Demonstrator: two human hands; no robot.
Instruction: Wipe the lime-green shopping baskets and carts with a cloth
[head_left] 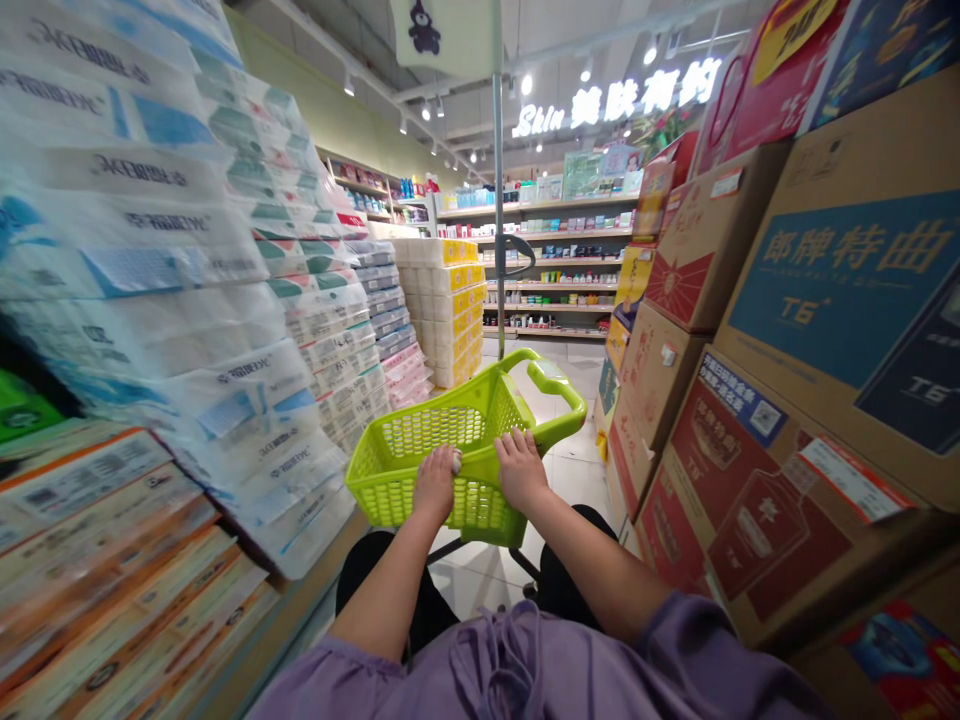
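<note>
A lime-green plastic shopping cart [480, 492] stands sideways in front of me, its handle [574, 405] toward the right. My left hand [435, 484] is closed over the near rim of its basket, and a small white spot I cannot make out shows by the thumb. A short way to the right, my right hand [521, 468] is curled over the same rim, near the handle end. The visible part of the basket's inside shows only green mesh. A tall grey pole [499, 180] rises just behind the cart.
Stacked tissue packs [172, 250] line the left side, with orange-edged cartons [112, 560] nearest me. Liquor cartons [840, 270] are piled high on the right. White floor tiles [559, 470] run between them to shelves [555, 245] of small goods at the back.
</note>
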